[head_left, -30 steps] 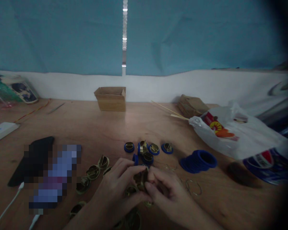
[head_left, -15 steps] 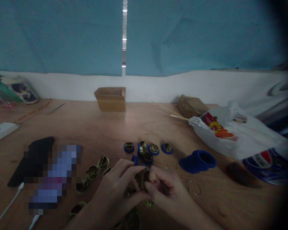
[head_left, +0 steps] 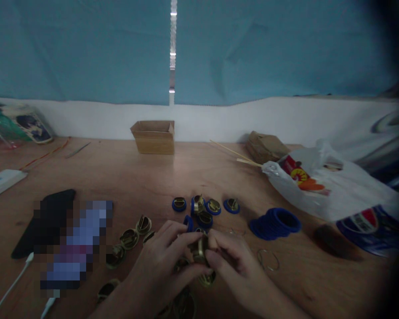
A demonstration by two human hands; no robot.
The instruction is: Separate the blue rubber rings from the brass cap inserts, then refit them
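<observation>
Both hands had dipped slightly since a moment earlier, turning the brass disc more edge-on. Left hand and right hand pinched it between fingertips just above the wooden table, seemingly to steady it from both sides. Bare brass discs lay to the left, blue-rimmed ones beyond, and a stack of blue rings to the right, sorted by kind within reach. A cardboard box and plastic bag sat farther off, before a teal curtain.
</observation>
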